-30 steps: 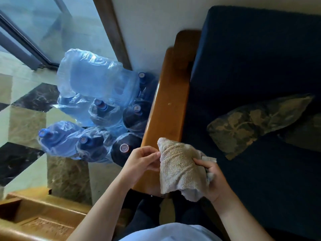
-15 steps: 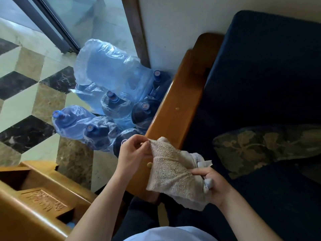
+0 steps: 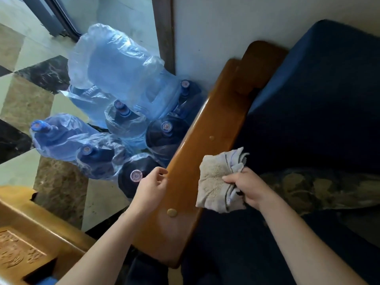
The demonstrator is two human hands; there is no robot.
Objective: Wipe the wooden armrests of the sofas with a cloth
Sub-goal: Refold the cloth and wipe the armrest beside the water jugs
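A glossy wooden armrest [image 3: 205, 140] of a dark blue sofa [image 3: 318, 103] runs from the wall toward me. My right hand [image 3: 244, 187] grips a bunched beige cloth [image 3: 216, 179] over the armrest's right edge, above the seat. My left hand [image 3: 151, 190] hovers at the armrest's left edge, fingers loosely curled and holding nothing. Two round wooden plugs show on the armrest top.
Several blue water jugs [image 3: 115, 99] wrapped in plastic stand on the tiled floor left of the armrest. A patterned cushion [image 3: 320, 190] lies on the sofa seat. A carved wooden piece of furniture [image 3: 28, 239] sits at the lower left. A glass door is at the top left.
My left hand let go of the cloth and moved to the armrest's left edge. My right hand now holds the cloth alone, bunched and shifted right. The view moved closer.
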